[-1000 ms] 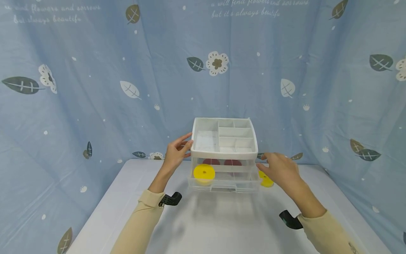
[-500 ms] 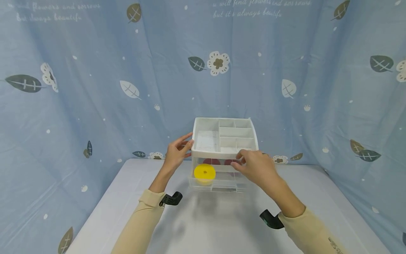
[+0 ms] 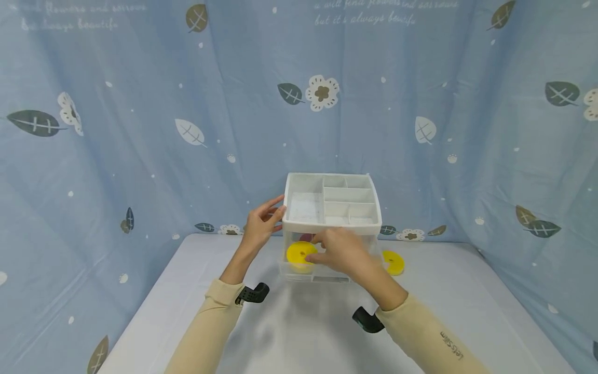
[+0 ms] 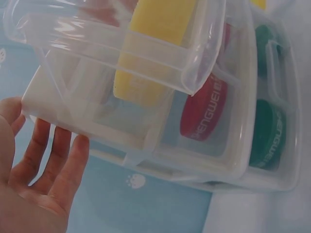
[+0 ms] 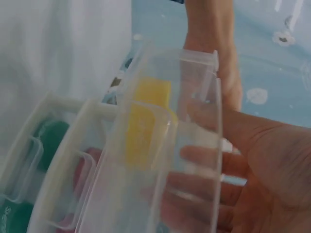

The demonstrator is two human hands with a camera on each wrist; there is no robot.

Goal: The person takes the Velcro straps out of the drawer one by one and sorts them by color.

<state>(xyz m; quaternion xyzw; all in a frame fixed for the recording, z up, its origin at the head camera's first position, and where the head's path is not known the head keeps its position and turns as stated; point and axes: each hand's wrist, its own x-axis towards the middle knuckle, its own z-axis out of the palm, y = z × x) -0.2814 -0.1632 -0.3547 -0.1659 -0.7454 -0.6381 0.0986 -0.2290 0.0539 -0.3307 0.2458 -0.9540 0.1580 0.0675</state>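
Observation:
A drawer box with a white compartment top (image 3: 303,205) stands on the table, its clear top drawer (image 3: 294,277) pulled out. In that drawer lies a thick yellow disc (image 3: 297,250) with a small centre hole. My right hand (image 3: 343,252) reaches over the drawer, with thumb and fingers apart at the disc's right edge; no grip on it is visible. My left hand (image 3: 259,223) touches the left side of the white top, its fingers fairly straight in the left wrist view. A second yellow disc (image 3: 395,263) lies on the table right of the box.
Lower drawers hold red discs (image 4: 206,109) and green discs (image 4: 268,136), seen through clear plastic. A patterned blue curtain (image 3: 299,135) hangs behind the white table (image 3: 308,332). Black wrist mounts (image 3: 254,293) stick out from the sleeves.
My right hand has moved left from beside the second yellow disc, across the drawer, to the yellow disc in it. The left hand and the box have stayed in place.

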